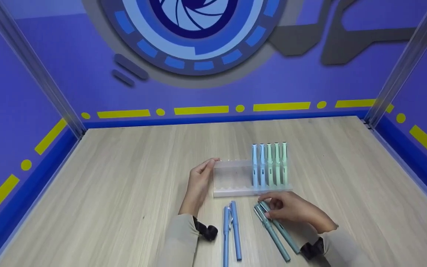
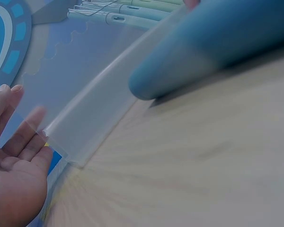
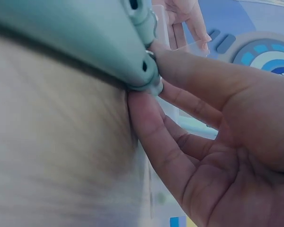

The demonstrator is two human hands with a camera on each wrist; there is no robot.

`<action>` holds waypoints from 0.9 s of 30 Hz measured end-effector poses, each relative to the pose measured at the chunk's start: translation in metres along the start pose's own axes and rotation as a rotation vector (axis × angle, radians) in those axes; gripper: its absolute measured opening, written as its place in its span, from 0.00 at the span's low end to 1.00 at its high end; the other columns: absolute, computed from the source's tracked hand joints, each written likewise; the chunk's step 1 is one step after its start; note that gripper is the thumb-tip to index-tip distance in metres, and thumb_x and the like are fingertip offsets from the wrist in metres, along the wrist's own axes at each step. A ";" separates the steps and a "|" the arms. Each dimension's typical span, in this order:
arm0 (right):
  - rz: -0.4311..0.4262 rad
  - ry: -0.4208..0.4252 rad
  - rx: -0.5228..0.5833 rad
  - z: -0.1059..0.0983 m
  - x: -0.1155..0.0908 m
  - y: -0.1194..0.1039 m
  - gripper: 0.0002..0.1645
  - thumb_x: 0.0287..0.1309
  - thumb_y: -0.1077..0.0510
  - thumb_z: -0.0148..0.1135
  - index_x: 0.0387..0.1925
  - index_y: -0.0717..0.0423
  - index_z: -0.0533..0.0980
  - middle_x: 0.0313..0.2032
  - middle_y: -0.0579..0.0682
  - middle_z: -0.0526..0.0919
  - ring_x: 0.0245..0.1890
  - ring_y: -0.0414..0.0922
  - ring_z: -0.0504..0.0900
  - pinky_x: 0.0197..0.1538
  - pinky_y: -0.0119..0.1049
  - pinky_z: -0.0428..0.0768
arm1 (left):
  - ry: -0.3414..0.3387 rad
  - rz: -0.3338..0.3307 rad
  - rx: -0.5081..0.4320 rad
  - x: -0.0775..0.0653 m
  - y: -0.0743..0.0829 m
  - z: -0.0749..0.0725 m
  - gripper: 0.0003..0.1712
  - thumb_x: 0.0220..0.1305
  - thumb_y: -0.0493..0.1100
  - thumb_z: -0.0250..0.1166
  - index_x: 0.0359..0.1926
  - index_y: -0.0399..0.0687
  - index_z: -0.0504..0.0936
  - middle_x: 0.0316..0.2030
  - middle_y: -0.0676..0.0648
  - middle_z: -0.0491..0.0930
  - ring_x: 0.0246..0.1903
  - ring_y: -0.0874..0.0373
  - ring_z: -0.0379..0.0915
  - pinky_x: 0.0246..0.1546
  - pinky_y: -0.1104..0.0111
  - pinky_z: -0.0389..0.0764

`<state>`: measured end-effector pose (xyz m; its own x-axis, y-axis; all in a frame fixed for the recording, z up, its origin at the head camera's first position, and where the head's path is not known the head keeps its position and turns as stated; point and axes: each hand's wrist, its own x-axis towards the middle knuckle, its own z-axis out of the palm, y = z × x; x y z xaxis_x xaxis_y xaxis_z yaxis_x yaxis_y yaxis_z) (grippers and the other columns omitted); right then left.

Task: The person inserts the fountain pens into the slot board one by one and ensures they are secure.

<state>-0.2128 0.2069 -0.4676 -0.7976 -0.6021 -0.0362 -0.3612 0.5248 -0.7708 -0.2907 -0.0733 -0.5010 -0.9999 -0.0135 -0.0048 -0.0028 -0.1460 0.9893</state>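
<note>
A clear plastic pen rack [image 1: 234, 178] stands on the table, with light blue pens [image 1: 258, 163] and light green pens [image 1: 277, 163] upright in its right part. My left hand [image 1: 198, 181] holds the rack's left end; in the left wrist view, some of its fingers [image 2: 28, 135] show through the clear panel. Two dark green pens [image 1: 274, 233] lie side by side in front of the rack. My right hand [image 1: 291, 209] pinches the cap end of the right one between thumb and fingers. The right wrist view shows the fingertips [image 3: 144, 106] at the pen ends.
Two blue pens [image 1: 231, 233] lie on the wooden table [image 1: 124, 193] between my forearms, their caps close together. Purple-blue panels [image 1: 65, 74] with yellow marks wall in the table's back and sides. A dark camera is strapped to each wrist.
</note>
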 end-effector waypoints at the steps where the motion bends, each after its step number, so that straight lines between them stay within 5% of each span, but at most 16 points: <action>1: 0.004 -0.002 0.011 0.000 0.000 0.000 0.24 0.56 0.56 0.68 0.53 0.61 0.77 0.29 0.48 0.79 0.26 0.32 0.70 0.28 0.25 0.72 | 0.000 0.003 0.006 0.000 0.000 0.000 0.24 0.66 0.55 0.60 0.53 0.44 0.82 0.54 0.47 0.81 0.64 0.54 0.68 0.69 0.66 0.66; 16: 0.148 -0.017 0.165 -0.003 0.002 0.004 0.24 0.55 0.57 0.69 0.52 0.61 0.76 0.27 0.49 0.77 0.22 0.38 0.74 0.24 0.29 0.75 | 0.001 -0.012 0.059 0.001 0.000 -0.002 0.19 0.70 0.51 0.57 0.54 0.45 0.81 0.55 0.47 0.80 0.66 0.54 0.66 0.70 0.63 0.64; 27: 0.234 -0.001 0.230 -0.006 0.002 0.005 0.23 0.56 0.58 0.66 0.54 0.59 0.76 0.33 0.52 0.81 0.28 0.42 0.77 0.29 0.33 0.80 | 0.001 0.003 0.063 0.000 -0.001 -0.002 0.23 0.66 0.57 0.59 0.52 0.48 0.82 0.54 0.49 0.81 0.64 0.55 0.68 0.70 0.64 0.65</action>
<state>-0.2192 0.2118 -0.4681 -0.8455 -0.4820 -0.2298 -0.0497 0.4995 -0.8649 -0.2905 -0.0749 -0.5023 -0.9999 -0.0149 -0.0024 -0.0012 -0.0833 0.9965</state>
